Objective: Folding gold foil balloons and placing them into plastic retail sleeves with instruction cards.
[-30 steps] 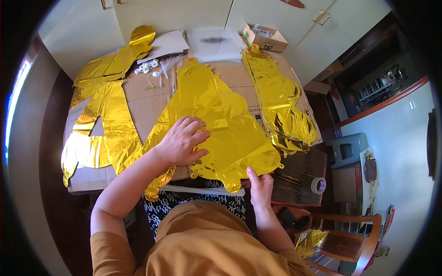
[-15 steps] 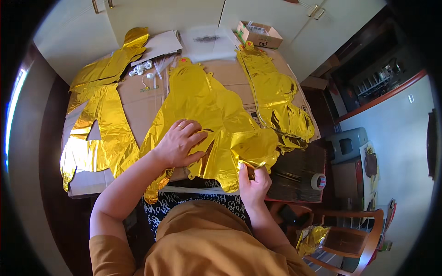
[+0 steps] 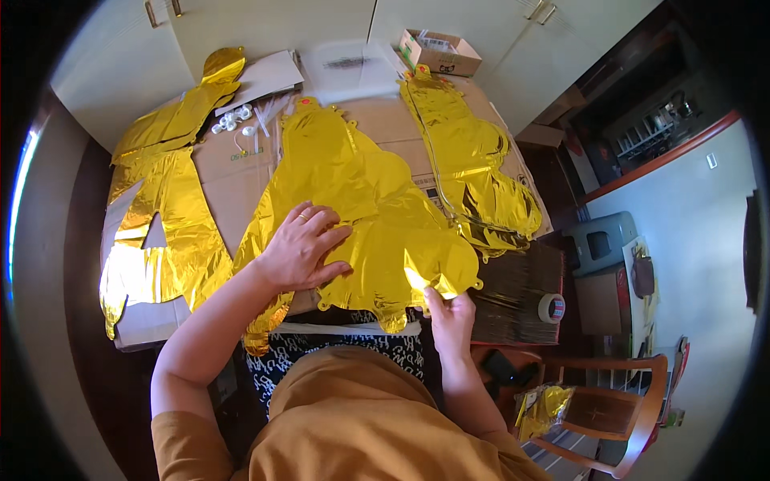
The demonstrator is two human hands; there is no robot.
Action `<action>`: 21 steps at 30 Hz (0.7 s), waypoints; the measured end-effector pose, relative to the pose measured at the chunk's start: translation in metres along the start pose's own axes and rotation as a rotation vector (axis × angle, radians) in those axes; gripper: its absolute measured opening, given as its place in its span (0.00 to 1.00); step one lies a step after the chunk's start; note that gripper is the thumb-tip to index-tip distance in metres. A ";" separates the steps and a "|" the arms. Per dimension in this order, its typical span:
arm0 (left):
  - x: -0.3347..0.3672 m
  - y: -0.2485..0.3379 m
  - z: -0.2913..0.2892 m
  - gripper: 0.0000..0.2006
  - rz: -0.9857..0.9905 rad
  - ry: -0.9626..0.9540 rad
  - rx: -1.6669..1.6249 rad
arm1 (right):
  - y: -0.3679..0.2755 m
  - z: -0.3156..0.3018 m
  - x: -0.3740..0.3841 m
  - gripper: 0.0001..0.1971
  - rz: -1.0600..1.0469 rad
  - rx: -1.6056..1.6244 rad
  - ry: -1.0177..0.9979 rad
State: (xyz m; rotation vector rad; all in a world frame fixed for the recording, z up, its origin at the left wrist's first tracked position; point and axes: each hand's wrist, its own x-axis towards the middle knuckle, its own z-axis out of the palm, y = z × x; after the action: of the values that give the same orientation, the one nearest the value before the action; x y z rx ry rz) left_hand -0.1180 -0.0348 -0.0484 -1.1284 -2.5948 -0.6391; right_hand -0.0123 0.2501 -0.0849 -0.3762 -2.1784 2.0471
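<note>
A flat, uninflated gold foil balloon (image 3: pixel 353 176) lies in the middle of the cardboard-covered table, its near edge reaching my lap. My left hand (image 3: pixel 305 247) rests on it with the fingers apart and the thumb stretched to the side. At the balloon's lower right edge, my right hand (image 3: pixel 451 321) pinches the foil between thumb and fingers. A second gold foil balloon (image 3: pixel 469 152) lies to the right, partly beside the middle one. On the left, another gold foil piece (image 3: pixel 188 216) with a triangular opening spreads out, and more gold foil (image 3: pixel 164 124) lies beyond it.
Small white round pieces (image 3: pixel 233 119) and clear strips lie near white sheets (image 3: pixel 261 80) at the back. An open carton (image 3: pixel 441 54) stands at the back right. Stacked dark sheets (image 3: pixel 513 297) carry a tape roll (image 3: pixel 551 308). A wooden chair (image 3: pixel 642 409) stands at lower right.
The foil edge at my right hand, raised and curled before, now lies flatter. My left hand stays on the balloon. The whole view has shifted slightly.
</note>
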 end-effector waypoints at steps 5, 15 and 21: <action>0.018 0.023 -0.005 0.21 -0.022 0.037 0.144 | -0.023 0.007 0.012 0.09 0.144 0.074 -0.018; 0.018 0.007 0.029 0.21 0.047 0.090 -0.096 | 0.001 0.000 0.008 0.11 -0.055 -0.155 0.026; 0.015 0.005 0.033 0.23 0.033 0.050 -0.086 | -0.041 0.030 -0.008 0.10 -0.609 -0.684 0.027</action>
State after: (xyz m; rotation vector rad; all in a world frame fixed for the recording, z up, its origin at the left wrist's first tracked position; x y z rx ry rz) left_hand -0.1259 -0.0069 -0.0700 -1.1626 -2.5237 -0.7681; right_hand -0.0164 0.2175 -0.0458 0.1940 -2.5006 0.9637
